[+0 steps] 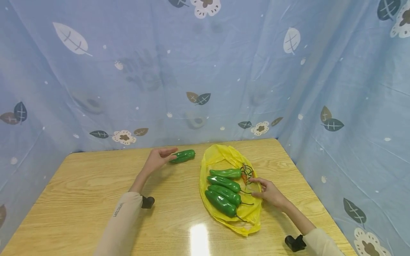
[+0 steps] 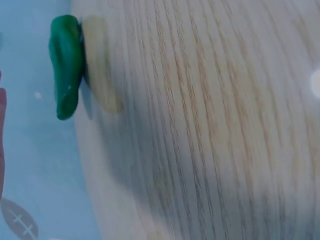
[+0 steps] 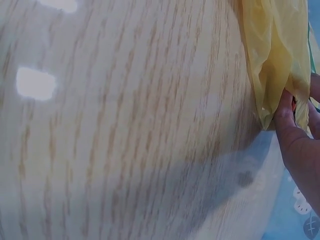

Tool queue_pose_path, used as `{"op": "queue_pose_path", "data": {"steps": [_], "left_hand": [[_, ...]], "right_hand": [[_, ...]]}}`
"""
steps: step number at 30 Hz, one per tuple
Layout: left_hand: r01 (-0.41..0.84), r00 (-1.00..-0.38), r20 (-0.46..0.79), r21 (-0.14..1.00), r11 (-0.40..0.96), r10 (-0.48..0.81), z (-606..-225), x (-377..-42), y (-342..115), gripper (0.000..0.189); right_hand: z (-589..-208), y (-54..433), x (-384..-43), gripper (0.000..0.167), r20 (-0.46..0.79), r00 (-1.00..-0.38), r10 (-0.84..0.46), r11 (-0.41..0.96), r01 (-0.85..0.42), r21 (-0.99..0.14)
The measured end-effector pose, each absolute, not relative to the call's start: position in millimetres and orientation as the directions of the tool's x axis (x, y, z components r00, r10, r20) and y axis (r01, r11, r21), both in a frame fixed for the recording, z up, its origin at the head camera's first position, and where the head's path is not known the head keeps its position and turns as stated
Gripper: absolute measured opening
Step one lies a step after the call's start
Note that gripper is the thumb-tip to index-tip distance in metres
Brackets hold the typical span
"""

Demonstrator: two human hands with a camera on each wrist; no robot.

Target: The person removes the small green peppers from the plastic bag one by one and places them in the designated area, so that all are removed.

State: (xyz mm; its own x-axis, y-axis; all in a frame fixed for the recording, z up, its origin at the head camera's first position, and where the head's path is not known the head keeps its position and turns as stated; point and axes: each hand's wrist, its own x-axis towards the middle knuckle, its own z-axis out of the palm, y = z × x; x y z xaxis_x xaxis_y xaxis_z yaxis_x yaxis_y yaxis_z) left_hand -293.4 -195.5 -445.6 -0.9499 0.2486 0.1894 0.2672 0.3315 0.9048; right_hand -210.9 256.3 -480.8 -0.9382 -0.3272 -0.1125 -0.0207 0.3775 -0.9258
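Note:
Beside a green pepper [image 1: 183, 156] near the back edge, my left hand [image 1: 156, 159] reaches with extended fingers, its thumb overlapping the stem end in the head view. That green pepper [image 2: 67, 65] appears apart from the hand's edge in the left wrist view. On the right lies an open yellow plastic bag [image 1: 209, 158] with several long green peppers [image 1: 221, 203] in a row. My right hand [image 1: 270, 193] is over the bag's right rim, thumb and fingers spread, fingertips at a cluster of small red and green chillies [image 1: 247, 174].
All lies on a wood-grain table [image 1: 80, 199]. A blue patterned cloth [image 1: 160, 71] hangs along its back and right side. A black wrist mount [image 1: 148, 202] sits at the left cuff and another mount [image 1: 295, 243] at the right.

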Motion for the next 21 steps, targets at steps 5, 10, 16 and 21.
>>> {"op": "queue_pose_path", "data": {"steps": [5,10,16,21], "left_hand": [[0.268,-0.940,0.187,0.922,0.279,0.285,-444,-289,-189,0.044],[0.266,-0.938,0.185,0.925,0.271,0.292,-445,-285,-183,0.044],[0.305,-0.926,0.225,0.920,0.247,0.303,-442,-279,-177,0.043],[0.297,-0.920,0.214,0.928,0.226,0.329,-440,-274,-174,0.043]], "right_hand": [[-479,256,-211,0.054,-0.117,-0.939,-0.324,0.386,-0.019,-0.923],[-478,256,-210,0.054,-0.110,-0.937,-0.332,0.391,-0.031,-0.920],[-477,255,-210,0.053,-0.086,-0.933,-0.350,0.390,-0.061,-0.919],[-477,255,-210,0.053,-0.072,-0.932,-0.356,0.383,-0.074,-0.921]]}}
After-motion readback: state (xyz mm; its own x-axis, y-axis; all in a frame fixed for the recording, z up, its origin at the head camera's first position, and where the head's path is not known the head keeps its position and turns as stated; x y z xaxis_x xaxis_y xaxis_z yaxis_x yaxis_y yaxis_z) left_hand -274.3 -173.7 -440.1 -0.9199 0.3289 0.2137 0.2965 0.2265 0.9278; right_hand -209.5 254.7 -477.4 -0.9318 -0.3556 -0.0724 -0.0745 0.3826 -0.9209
